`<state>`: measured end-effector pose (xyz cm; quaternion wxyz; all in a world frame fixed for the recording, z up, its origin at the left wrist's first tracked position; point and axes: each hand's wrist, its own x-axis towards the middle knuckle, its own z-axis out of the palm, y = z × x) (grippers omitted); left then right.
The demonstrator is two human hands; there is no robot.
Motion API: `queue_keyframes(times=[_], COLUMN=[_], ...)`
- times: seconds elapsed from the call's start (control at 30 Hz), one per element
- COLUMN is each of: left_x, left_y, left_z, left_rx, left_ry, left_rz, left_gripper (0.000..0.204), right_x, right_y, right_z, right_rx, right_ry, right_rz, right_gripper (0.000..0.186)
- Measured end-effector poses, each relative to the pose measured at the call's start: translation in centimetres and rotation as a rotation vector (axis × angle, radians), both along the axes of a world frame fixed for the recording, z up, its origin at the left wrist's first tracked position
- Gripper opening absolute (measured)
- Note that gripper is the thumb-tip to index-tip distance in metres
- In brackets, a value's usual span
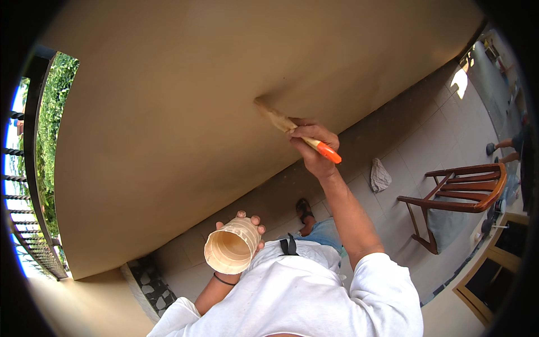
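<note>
View: head camera, looking down along a tan wall [168,140], the landmark for every place below.
Right hand: the right hand [321,135] grasps a paintbrush [275,118] by its handle, in front of the wall.
Brush: pale wooden handle with an orange end; the end points away from the wall, and the bristle end appears to touch its face, where a shadow meets it.
Left hand: the left hand [260,230] grips a container [230,245], fingers curled round its outside, in front of the wall's lower part.
Container: pale, ridged and round with an uneven rim, its open mouth in view; tan liquid shows inside, its depth unclear.
Clothing: a white shirt [292,292] and a dark wristband [225,281] on the left wrist, facing the wall.
Foot: one dark sandal [305,210], near the wall's base.
Floor: pale tiles [415,146] run along the wall's base.
Crumpled piece: a whitish cloth or bag [380,176] on the tiles, out from the wall.
Chair: a brown wooden chair [470,187], farther from the wall than the crumpled piece.
Railing: a dark metal railing [31,140] and green hedge [63,84], past the wall's left edge.
Other person: bare legs [508,149], well apart from the wall.
</note>
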<state>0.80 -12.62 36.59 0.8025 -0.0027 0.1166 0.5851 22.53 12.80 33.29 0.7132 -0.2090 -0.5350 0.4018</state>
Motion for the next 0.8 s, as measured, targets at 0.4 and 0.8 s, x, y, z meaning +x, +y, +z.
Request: queue_keyframes(times=[0.4, 0.8], left_x=[2.5, 5.4], left_y=[3.5, 8.6], left_z=[-1.6, -4.0], left_rx=[0.035, -0.019], left_ry=[-0.061, -0.118], left_rz=[-0.005, -0.027], left_gripper=[0.056, 0.051], right_x=[11.3, 7.6], right_y=[-2.4, -12.7], right_z=[8.2, 16.2], right_rx=[-0.176, 0.025], right_ry=[0.177, -0.485], right_rz=[-0.325, 0.017], right_gripper=[0.026, 0.032])
